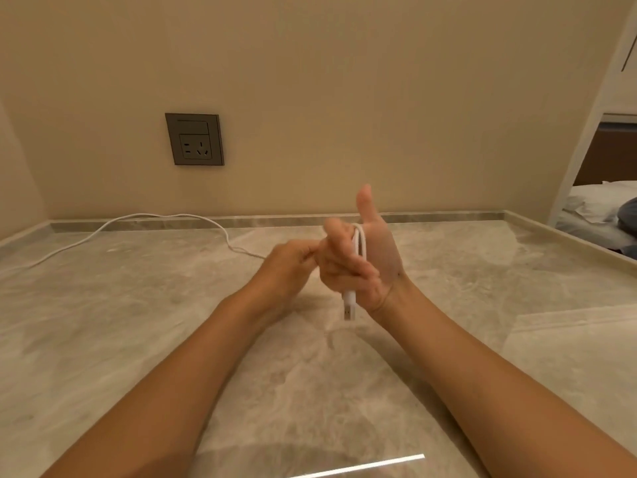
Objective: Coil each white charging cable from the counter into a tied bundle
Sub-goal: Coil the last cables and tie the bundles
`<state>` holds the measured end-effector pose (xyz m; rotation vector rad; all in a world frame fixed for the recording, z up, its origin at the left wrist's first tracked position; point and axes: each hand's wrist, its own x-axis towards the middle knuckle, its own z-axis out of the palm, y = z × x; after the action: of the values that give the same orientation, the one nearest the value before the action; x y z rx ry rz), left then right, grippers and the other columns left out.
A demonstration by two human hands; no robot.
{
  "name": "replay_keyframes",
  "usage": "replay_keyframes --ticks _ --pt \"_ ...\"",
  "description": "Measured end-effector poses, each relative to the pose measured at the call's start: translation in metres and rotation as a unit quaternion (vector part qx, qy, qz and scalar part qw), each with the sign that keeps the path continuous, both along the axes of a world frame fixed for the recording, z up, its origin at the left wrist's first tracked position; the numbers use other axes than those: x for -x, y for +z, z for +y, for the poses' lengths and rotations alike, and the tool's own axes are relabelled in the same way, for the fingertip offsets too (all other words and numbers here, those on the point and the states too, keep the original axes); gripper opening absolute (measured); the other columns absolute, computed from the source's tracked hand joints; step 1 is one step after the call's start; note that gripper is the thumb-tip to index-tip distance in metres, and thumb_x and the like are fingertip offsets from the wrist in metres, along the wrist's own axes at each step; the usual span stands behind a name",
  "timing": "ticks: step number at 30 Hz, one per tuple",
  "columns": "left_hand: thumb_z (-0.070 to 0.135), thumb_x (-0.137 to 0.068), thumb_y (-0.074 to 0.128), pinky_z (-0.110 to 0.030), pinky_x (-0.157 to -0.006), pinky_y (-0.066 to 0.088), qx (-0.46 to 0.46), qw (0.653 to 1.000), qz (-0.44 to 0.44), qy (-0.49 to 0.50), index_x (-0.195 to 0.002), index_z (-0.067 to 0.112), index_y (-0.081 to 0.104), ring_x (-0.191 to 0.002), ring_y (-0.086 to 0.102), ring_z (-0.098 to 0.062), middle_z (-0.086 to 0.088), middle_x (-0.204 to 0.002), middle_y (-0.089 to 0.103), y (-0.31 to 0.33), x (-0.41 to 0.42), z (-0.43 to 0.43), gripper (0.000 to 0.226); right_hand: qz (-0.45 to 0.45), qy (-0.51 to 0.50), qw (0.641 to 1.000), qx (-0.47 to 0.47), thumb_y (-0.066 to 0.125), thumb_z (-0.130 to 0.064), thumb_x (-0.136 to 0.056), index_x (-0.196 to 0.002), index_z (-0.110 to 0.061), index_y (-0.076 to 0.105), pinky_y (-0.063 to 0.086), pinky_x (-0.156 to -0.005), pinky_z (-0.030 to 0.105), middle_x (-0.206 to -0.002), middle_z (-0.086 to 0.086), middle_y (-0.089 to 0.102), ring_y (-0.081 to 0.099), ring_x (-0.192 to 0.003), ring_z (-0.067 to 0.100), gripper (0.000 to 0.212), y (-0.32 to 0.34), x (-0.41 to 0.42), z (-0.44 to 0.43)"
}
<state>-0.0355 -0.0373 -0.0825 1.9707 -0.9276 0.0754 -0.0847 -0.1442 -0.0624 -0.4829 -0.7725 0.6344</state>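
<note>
The white charging cable [358, 246] is looped over the right hand [368, 257], passing through the notch between thumb and fingers and running down across the palm side in two close strands. Its USB plug [349, 307] hangs free below the heel of that hand, above the counter and not touching it. The right hand stands upright with the thumb pointing up and the fingers curled loosely inward around the strands, so it holds the cable wrapped rather than pinched.

Just to the left, the left hand [289, 262] is closed in a pinch, its fingertips meeting right beside the right hand's fingers. The thin line of cable reaches that pinch from the left, so it appears to grip the loose run, though the contact itself is blurred.

From there the rest of the cable trails away over the marble counter [138, 322], first back toward the wall, then arching along the raised rear edge and sweeping down to the left edge of the view. That long stretch lies well apart from both hands.

On the beige wall above the far part of the cable sits a dark wall socket [194, 139]. At the far right, beyond the counter's edge, a bed [603, 201] with white bedding shows.
</note>
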Motion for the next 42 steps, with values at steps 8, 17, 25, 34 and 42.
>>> replay_keyframes --ticks 8,17,25,34,42 --pt "0.025 -0.100 0.035 -0.024 -0.063 0.038 -0.219 0.972 0.003 -0.086 -0.059 0.021 0.046 -0.062 0.049 -0.011 0.007 -0.062 0.050 0.000 0.031 -0.028 0.042 0.230 -0.460 0.834 -0.202 0.015 -0.059 -0.095 -0.072 0.003 0.060 0.026 -0.025 0.013 -0.037 0.001 0.031 0.025 -0.023 0.007 0.081 0.013 0.009 -0.031" --pt "0.030 -0.091 0.054 -0.020 -0.046 0.026 -0.137 0.989 -0.032 -0.035 -0.050 0.018 0.050 -0.037 0.031 -0.003 0.010 -0.041 0.037 0.027 0.022 -0.001 0.043 0.166 -0.693 0.653 0.256 0.017 -0.064 -0.092 -0.063 -0.008 0.046 0.031 -0.034 0.015 -0.032 -0.002 0.035 0.029 -0.026 0.009 0.070 0.003 0.002 -0.034" --pt "0.037 -0.078 0.068 -0.021 -0.047 0.028 -0.011 0.992 -0.115 0.046 -0.054 0.013 0.058 -0.040 0.034 -0.007 0.006 -0.045 0.042 0.041 0.011 0.019 0.035 0.114 -0.477 0.746 0.450 0.012 -0.075 -0.085 -0.065 -0.006 0.051 0.035 -0.043 0.022 -0.049 0.006 0.044 0.038 -0.041 0.014 0.082 0.000 0.000 -0.015" --pt "0.036 -0.081 0.061 -0.024 -0.049 0.022 0.078 0.990 -0.110 0.039 -0.052 0.015 0.037 -0.047 0.024 -0.009 0.003 -0.050 0.029 0.046 0.005 0.021 0.043 0.144 -0.241 0.900 0.333 0.002 -0.086 -0.071 -0.050 -0.002 0.050 0.026 -0.027 0.013 -0.051 0.007 0.042 0.036 -0.042 0.010 0.099 -0.001 0.006 -0.003" --pt "0.038 -0.085 0.055 -0.016 -0.045 0.024 0.103 0.994 -0.023 0.009 -0.051 0.015 0.034 -0.041 0.026 -0.003 0.008 -0.046 0.031 0.032 -0.003 0.012 0.047 0.018 -0.064 0.971 0.229 0.004 -0.084 -0.070 -0.053 -0.002 0.062 0.025 -0.029 0.013 -0.048 0.006 0.056 0.024 -0.034 0.008 0.102 -0.011 0.004 0.010"
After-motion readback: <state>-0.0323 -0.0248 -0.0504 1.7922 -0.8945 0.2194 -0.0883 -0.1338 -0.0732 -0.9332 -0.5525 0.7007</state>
